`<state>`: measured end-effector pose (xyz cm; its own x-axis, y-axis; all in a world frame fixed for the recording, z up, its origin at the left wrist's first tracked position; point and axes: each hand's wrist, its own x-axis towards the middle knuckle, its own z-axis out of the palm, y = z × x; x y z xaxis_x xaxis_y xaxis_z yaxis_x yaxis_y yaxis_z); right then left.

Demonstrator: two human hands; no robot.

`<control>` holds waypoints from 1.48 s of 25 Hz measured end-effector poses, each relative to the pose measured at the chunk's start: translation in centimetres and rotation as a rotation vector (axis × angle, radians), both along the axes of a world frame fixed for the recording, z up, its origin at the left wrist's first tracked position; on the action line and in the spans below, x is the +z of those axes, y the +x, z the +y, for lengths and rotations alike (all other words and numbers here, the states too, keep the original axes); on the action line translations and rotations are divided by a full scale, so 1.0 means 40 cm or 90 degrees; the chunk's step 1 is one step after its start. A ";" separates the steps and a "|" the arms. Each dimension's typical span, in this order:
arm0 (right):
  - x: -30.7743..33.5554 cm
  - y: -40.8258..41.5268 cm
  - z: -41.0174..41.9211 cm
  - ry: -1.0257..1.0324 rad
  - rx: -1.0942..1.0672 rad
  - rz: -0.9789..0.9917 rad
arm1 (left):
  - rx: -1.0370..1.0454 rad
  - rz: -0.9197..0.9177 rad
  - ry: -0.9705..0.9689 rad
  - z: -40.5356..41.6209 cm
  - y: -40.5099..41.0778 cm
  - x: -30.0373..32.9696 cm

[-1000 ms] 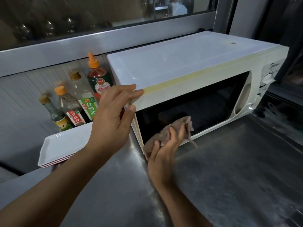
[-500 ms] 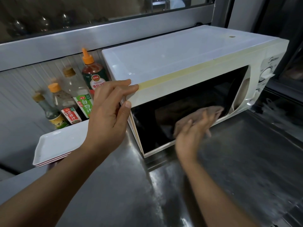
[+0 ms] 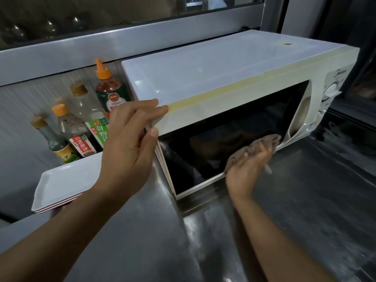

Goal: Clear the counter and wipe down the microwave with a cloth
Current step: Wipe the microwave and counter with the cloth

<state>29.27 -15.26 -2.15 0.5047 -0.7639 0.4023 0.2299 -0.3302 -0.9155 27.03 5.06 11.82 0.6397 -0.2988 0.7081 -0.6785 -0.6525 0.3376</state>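
A white microwave (image 3: pixel 213 74) with a dark glass door stands on the steel counter (image 3: pixel 305 200). My left hand (image 3: pixel 130 147) grips its upper left front corner, fingers on top and thumb on the door edge. My right hand (image 3: pixel 246 169) presses a crumpled brown cloth (image 3: pixel 262 145) against the lower right part of the door glass, next to the door handle recess.
Several sauce bottles (image 3: pixel 87 123) stand against the back wall left of the microwave. A stack of white rectangular trays (image 3: pixel 61 186) lies in front of them. The control knobs (image 3: pixel 331 88) are on the microwave's right end. A window ledge runs above.
My right hand has swept the cloth across the door glass from the lower left to the lower right. My left hand has kept its hold on the corner.
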 end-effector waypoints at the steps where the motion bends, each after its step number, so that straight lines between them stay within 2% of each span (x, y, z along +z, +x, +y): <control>1: -0.001 0.011 -0.053 -0.010 -0.008 0.023 | 0.005 -0.007 0.000 -0.002 0.001 -0.004; 5: 0.003 0.032 -0.149 -0.008 -0.019 0.046 | 0.016 -0.030 0.009 -0.005 0.003 -0.008; 9: 0.005 0.017 -0.092 0.064 -0.034 0.085 | 0.028 -0.028 -0.009 -0.013 0.001 -0.013; 13: -0.043 -0.039 0.026 -0.037 0.011 0.069 | 0.042 -0.025 -0.023 -0.016 -0.004 -0.015; 17: -0.041 0.002 -0.087 0.042 -0.036 0.093 | 0.027 -0.047 -0.019 -0.012 0.006 -0.020; 23: -0.062 0.013 -0.182 -0.061 -0.080 0.146 | 0.003 -0.085 -0.016 -0.007 0.021 -0.030; 28: -0.088 -0.056 -0.082 -0.165 -0.026 0.180 | 0.003 -0.083 -0.043 -0.015 0.014 -0.033; 30: -0.105 -0.077 -0.031 -0.165 0.014 0.168 | 0.008 -0.082 -0.046 -0.015 0.011 -0.032; 33: -0.092 -0.040 -0.090 -0.130 -0.004 0.117 | 0.017 -0.080 -0.040 -0.015 0.010 -0.031; 37: -0.074 0.002 -0.213 -0.115 -0.025 0.167 | 0.009 -0.087 -0.035 -0.014 0.015 -0.033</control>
